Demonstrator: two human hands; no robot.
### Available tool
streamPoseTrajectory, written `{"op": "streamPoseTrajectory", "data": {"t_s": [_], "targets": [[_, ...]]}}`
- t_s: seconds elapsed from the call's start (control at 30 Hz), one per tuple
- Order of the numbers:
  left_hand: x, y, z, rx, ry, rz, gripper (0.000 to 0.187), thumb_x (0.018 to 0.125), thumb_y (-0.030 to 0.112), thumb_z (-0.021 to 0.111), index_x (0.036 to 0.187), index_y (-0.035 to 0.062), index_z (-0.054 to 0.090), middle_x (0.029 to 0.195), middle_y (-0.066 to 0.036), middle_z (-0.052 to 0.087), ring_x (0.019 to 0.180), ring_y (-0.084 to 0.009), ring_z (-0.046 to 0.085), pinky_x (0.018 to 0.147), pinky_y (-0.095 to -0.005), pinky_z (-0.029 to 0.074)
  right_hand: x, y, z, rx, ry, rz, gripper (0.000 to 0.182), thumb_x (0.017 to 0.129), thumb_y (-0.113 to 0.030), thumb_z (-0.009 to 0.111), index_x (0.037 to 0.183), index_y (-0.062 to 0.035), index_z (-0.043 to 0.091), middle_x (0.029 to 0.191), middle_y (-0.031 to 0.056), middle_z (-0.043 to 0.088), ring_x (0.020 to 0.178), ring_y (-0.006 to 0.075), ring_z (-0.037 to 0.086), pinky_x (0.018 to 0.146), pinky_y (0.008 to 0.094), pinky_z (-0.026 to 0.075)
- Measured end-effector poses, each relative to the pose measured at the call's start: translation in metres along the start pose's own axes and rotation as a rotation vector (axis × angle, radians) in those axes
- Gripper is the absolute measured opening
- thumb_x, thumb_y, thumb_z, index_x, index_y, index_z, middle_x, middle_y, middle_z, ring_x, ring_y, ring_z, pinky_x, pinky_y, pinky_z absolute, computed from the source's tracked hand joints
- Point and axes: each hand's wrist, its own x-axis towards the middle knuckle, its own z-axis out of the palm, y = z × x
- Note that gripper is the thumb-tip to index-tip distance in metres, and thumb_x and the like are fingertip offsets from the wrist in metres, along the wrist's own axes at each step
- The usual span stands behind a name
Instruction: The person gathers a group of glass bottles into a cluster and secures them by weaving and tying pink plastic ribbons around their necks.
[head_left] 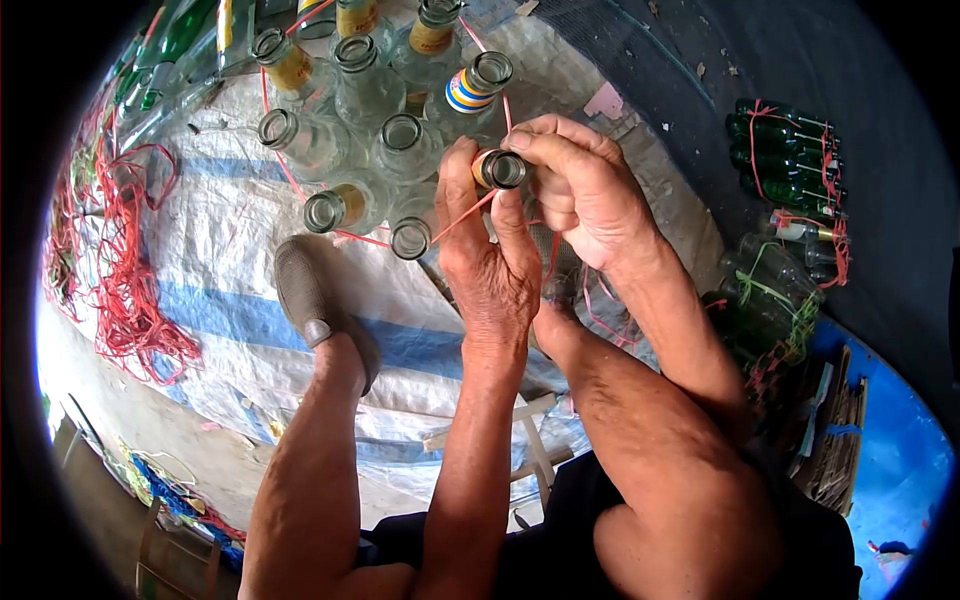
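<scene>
Several clear glass bottles (pixel 368 92) stand upright in a cluster, with a red plastic string (pixel 465 215) running around their necks. My left hand (pixel 485 270) is closed around the neck of a glass bottle (pixel 500 169) at the cluster's right edge, thumb and fingers on either side of its mouth. The string passes by the left thumb. Just right of that bottle, my right hand (pixel 592 190) pinches the string between thumb and forefinger, its other fingers curled. The bottle's body is hidden beneath my hands.
A tangled heap of red string (pixel 130 270) lies at the left. Tied bundles of green bottles (pixel 790 155) lie at the right, and more green bottles (pixel 180 35) sit at the upper left. Under my shoes is a white and blue woven sheet (pixel 225 310).
</scene>
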Motion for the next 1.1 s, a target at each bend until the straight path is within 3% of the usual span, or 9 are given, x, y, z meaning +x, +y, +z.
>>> {"op": "streamPoseTrajectory", "data": {"t_s": [0.23, 0.27, 0.43, 0.63, 0.93, 1.1], "targets": [[-0.004, 0.008, 0.000, 0.010, 0.032, -0.042, 0.049, 0.109, 0.025, 0.057, 0.148, -0.0032, 0.050, 0.132, -0.013, 0.065, 0.112, -0.0187, 0.062, 0.096, -0.0314, 0.050, 0.000, 0.004, 0.000, -0.034, 0.029, -0.040, 0.011, 0.097, -0.014, 0.070, 0.097, -0.0034, 0.070, 0.059, -0.0098, 0.049, 0.042, -0.0006, 0.032, 0.039, 0.0219, 0.021], [-0.007, 0.008, 0.000, 0.024, 0.047, -0.041, 0.048, 0.110, 0.025, 0.054, 0.150, -0.0017, 0.050, 0.126, -0.010, 0.067, 0.106, -0.0158, 0.061, 0.093, -0.0297, 0.050, 0.002, 0.006, -0.003, 0.012, 0.004, -0.016, 0.011, 0.098, -0.015, 0.071, 0.099, -0.0033, 0.070, 0.062, -0.0091, 0.052, 0.043, -0.0014, 0.033, 0.039, 0.0213, 0.021], [-0.024, 0.023, 0.007, -0.219, 0.223, -0.268, 0.040, 0.112, 0.025, 0.051, 0.143, 0.0016, 0.059, 0.115, -0.005, 0.070, 0.091, -0.0090, 0.061, 0.086, -0.0261, 0.053, 0.004, 0.009, -0.010, 0.043, -0.045, -0.043, 0.010, 0.098, -0.012, 0.071, 0.102, -0.0026, 0.070, 0.072, -0.0061, 0.060, 0.046, -0.0023, 0.034, 0.039, 0.0204, 0.021], [-0.018, 0.052, 0.007, -0.467, 0.343, -0.506, 0.037, 0.109, 0.026, 0.057, 0.134, 0.0006, 0.066, 0.118, -0.005, 0.071, 0.087, -0.0078, 0.063, 0.083, -0.0275, 0.058, 0.005, 0.009, -0.009, 0.048, -0.074, -0.043, 0.008, 0.098, -0.011, 0.071, 0.102, -0.0031, 0.071, 0.074, -0.0055, 0.062, 0.046, -0.0026, 0.034, 0.039, 0.0198, 0.021], [-0.019, 0.046, 0.007, -0.409, 0.362, -0.491, 0.034, 0.108, 0.024, 0.060, 0.130, -0.0002, 0.068, 0.118, -0.006, 0.073, 0.088, -0.0091, 0.065, 0.084, -0.0290, 0.058, 0.002, 0.018, -0.010, -0.059, -0.052, -0.150, 0.012, 0.100, -0.015, 0.070, 0.104, -0.0037, 0.069, 0.069, -0.0086, 0.055, 0.047, -0.0022, 0.033, 0.041, 0.0202, 0.023], [-0.020, 0.049, 0.005, -0.381, 0.403, -0.478, 0.021, 0.105, 0.015, 0.064, 0.114, -0.0029, 0.071, 0.107, -0.008, 0.074, 0.086, -0.0082, 0.064, 0.078, -0.0246, 0.054, -0.009, 0.024, -0.015, -0.190, -0.003, -0.201, 0.016, 0.103, -0.020, 0.067, 0.103, -0.0040, 0.067, 0.064, -0.0112, 0.047, 0.049, -0.0023, 0.034, 0.043, 0.0202, 0.024]]}}
